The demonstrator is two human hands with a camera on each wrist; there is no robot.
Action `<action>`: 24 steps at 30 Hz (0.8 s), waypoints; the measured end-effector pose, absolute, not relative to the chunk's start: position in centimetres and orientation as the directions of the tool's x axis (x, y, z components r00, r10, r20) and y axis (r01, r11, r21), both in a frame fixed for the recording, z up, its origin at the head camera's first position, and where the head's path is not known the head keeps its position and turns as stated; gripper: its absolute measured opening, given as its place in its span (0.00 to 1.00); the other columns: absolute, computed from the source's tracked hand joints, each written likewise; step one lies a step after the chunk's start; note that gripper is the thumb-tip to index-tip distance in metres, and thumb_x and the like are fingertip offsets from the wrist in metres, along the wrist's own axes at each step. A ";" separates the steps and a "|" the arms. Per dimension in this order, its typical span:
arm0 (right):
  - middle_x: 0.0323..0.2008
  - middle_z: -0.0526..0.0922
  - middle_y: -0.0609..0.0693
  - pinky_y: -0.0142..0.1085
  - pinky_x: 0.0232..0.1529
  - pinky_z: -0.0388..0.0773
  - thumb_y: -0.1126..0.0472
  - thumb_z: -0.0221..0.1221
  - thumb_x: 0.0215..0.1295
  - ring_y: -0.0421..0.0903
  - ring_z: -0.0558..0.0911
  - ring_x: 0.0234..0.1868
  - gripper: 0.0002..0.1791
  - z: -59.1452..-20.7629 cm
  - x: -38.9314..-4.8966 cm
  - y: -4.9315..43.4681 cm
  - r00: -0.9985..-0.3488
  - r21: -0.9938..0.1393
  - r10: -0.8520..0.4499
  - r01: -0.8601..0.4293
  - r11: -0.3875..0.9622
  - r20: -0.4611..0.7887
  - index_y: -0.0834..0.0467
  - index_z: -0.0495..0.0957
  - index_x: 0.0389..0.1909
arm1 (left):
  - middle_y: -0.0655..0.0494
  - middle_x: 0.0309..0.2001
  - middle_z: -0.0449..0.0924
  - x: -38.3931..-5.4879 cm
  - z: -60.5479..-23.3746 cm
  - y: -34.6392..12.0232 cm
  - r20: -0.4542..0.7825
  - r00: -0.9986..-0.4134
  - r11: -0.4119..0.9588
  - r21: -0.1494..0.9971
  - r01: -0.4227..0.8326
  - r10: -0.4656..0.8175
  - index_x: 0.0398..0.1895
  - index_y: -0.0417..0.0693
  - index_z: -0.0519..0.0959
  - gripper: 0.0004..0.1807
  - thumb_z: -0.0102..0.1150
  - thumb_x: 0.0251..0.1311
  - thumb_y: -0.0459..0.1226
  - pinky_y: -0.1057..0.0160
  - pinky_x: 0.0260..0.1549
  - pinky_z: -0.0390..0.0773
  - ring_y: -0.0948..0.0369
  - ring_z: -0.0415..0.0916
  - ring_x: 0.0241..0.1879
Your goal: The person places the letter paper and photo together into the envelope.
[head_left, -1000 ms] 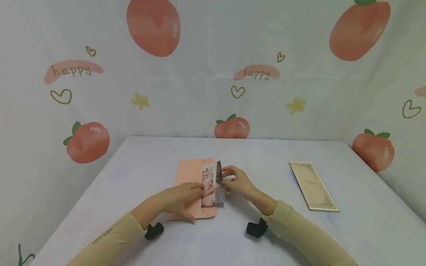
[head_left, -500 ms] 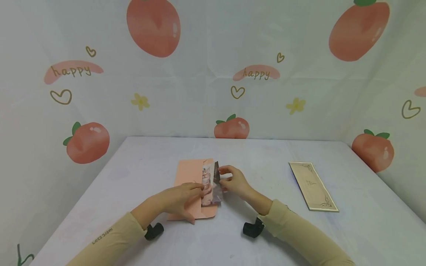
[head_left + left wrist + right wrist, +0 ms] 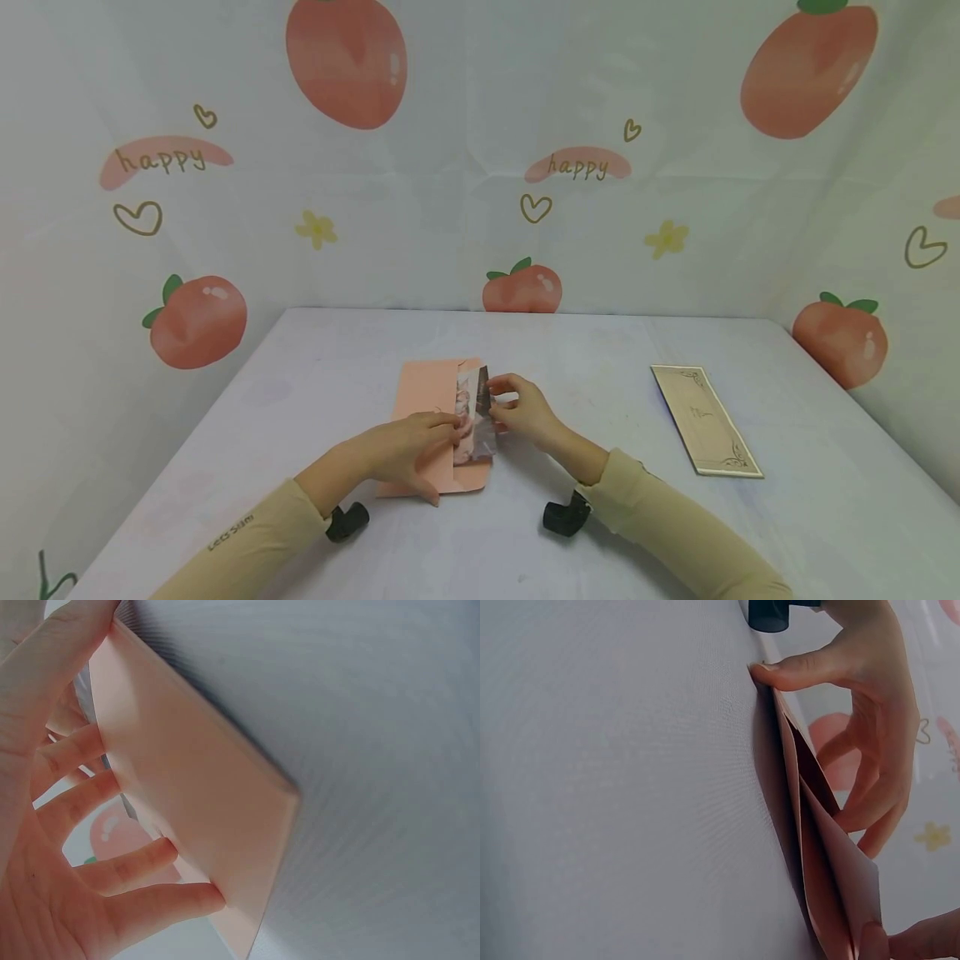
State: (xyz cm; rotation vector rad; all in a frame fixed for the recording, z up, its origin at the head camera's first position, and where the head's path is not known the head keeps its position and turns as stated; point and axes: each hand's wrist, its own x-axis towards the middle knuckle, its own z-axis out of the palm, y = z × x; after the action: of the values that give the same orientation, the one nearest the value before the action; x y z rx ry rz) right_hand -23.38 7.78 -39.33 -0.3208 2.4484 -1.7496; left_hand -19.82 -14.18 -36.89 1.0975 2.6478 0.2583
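A peach-coloured envelope [image 3: 423, 387] lies on the white table, its mouth facing right. Over it spreads my left hand [image 3: 408, 437], thumb near the front edge and fingertips pressing along the mouth; the left wrist view shows those fingers nearly straight against the envelope [image 3: 195, 750]. Partly inside the mouth is a cat picture card [image 3: 463, 392], with a darker grey-and-black card [image 3: 482, 396] overlapping its right side. My right hand [image 3: 536, 414] pinches the cards' right edge. In the right wrist view the envelope [image 3: 786, 772] gapes around the card [image 3: 851, 862].
A long beige card with dark corner ornaments [image 3: 707, 421] lies at the right of the table. Black wrist cameras [image 3: 348, 522] hang under both sleeves. Behind the table stands a white cloth backdrop [image 3: 420, 242] printed with peaches.
My right hand has moved a little left, and the cards have slid further into the envelope, so less of the cat picture shows. My left hand and the envelope have stayed in place.
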 end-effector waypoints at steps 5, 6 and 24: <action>0.51 0.74 0.66 0.36 0.30 0.84 0.77 0.55 0.55 0.47 0.82 0.36 0.22 -39.3 -23.3 7.6 -0.965 -0.946 -0.262 -0.108 0.306 0.025 0.68 0.70 0.53 | 0.49 0.69 0.60 -19.7 -36.7 -14.2 -0.153 -0.656 0.670 0.262 0.695 0.739 0.65 0.46 0.65 0.47 0.66 0.43 0.60 0.48 0.64 0.66 0.49 0.57 0.69; 0.52 0.74 0.66 0.36 0.30 0.84 0.77 0.55 0.55 0.48 0.82 0.37 0.22 -39.4 -23.4 7.6 -0.963 -0.945 -0.268 -0.107 0.308 0.022 0.68 0.70 0.53 | 0.49 0.69 0.60 -19.7 -36.6 -14.3 -0.147 -0.652 0.664 0.267 0.698 0.744 0.64 0.46 0.65 0.47 0.66 0.43 0.60 0.48 0.64 0.66 0.49 0.57 0.69; 0.51 0.76 0.63 0.35 0.37 0.83 0.76 0.59 0.52 0.54 0.83 0.42 0.24 -39.4 -23.3 6.8 -0.964 -0.923 -0.267 -0.116 0.367 0.015 0.65 0.71 0.53 | 0.50 0.68 0.62 -19.7 -36.7 -14.1 -0.152 -0.659 0.674 0.241 0.699 0.737 0.59 0.50 0.68 0.42 0.68 0.41 0.59 0.48 0.65 0.65 0.49 0.58 0.69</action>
State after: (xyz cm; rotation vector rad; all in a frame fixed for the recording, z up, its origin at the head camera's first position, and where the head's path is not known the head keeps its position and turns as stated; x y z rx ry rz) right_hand -23.33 6.79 -39.44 -0.3498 2.4812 -1.6583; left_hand -19.75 -14.11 -36.65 1.1567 2.6519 0.2361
